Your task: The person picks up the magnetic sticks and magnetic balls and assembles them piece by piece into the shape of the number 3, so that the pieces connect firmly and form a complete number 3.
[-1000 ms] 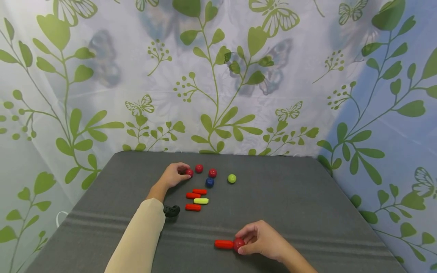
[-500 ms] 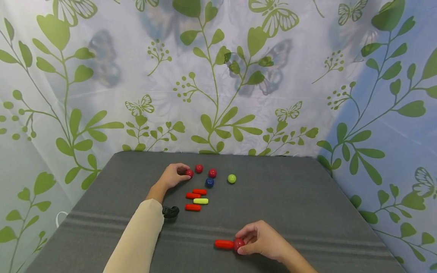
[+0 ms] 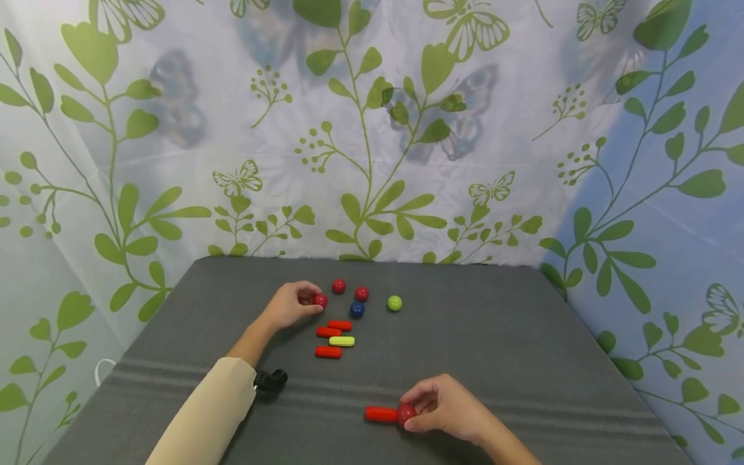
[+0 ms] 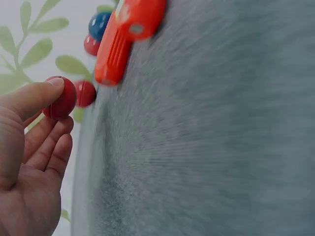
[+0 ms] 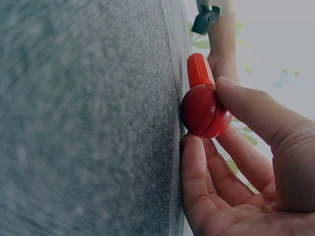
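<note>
At the far left of the table my left hand (image 3: 289, 306) pinches a red ball (image 4: 64, 102) between thumb and fingers. Nearer to me, my right hand (image 3: 446, 410) holds another red ball (image 5: 201, 109) with thumb and fingertips, low over the cloth. The left end of that ball meets a red ribbed stick (image 3: 380, 414), which lies in line with it. Right of the left hand are two more red balls, one at the back (image 3: 339, 285) and one beside it (image 3: 361, 294), plus a blue ball (image 3: 357, 309).
Several short sticks lie in the middle left: red sticks (image 3: 328, 352) and a yellow stick (image 3: 341, 341). A lime green ball (image 3: 394, 303) sits right of the blue one. The grey table (image 3: 494, 336) ends at a leaf-patterned curtain (image 3: 372, 129).
My left hand has drawn slightly back toward me with the red ball, its forearm shifting left. The right hand, its ball and the red stick stay put.
</note>
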Demonstrator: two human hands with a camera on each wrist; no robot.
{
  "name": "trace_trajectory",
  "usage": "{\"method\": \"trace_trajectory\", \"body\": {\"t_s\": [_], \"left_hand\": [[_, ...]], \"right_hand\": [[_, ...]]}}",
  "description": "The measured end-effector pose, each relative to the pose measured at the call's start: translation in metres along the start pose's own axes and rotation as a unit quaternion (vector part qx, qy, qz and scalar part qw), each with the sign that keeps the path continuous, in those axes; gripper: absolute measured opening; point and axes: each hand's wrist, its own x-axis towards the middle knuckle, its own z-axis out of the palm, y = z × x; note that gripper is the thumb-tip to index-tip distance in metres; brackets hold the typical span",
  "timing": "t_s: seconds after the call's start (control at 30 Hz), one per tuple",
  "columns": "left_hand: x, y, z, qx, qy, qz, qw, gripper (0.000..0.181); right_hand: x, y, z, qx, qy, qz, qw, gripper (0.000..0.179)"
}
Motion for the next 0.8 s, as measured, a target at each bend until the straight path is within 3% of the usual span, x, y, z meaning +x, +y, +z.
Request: {"method": "trace_trajectory", "body": {"t_s": [0.27, 0.5, 0.8], "left_hand": [[-0.03, 0.03, 0.011, -0.023, -0.027, 0.051, 0.9981, 0.031], [-0.057, 0.054, 0.024, -0.053, -0.068, 0.1, 0.9912, 0.029], [-0.083, 0.067, 0.038, -0.076, -0.124, 0.109, 0.9833, 0.028]], "right_hand": [[-0.001, 0.002, -0.003, -0.013, 0.003, -0.005, 0.9999, 0.032], [-0.002, 0.003, -0.003, -0.017, 0.002, -0.001, 0.9998, 0.032], [-0.002, 0.0, -0.001, -0.006, 0.004, -0.002, 1.0, 0.031]]}}
